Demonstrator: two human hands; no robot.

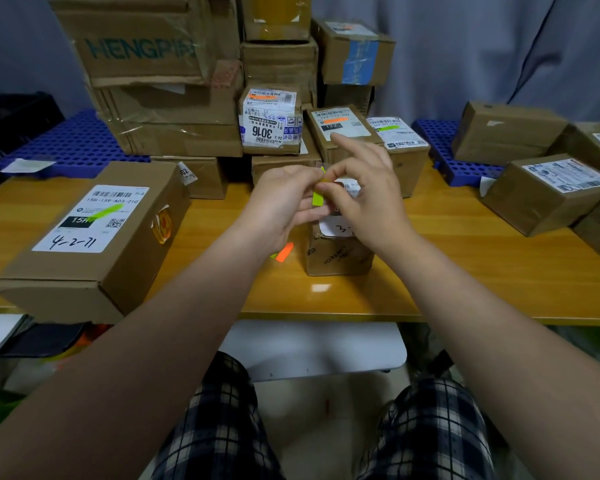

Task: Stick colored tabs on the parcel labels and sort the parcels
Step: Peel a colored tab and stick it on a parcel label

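My left hand (281,199) and my right hand (364,192) meet above a small brown parcel (336,252) in the middle of the wooden table (465,271). Between their fingertips they pinch a yellow-green tab (318,198) that hangs down from a clear tab strip. The parcel's white label (336,228) is partly hidden by my right hand. An orange tab (284,252) lies on the table left of the parcel. A large box (94,237) at the left bears a label with a green tab (106,212).
Stacked cardboard boxes (174,98) fill the back, some with orange-tabbed labels (269,117). A green-tabbed parcel (400,147) stands behind my right hand. More boxes (548,192) sit at the right. Blue perforated trays (73,147) lie at the back left and right.
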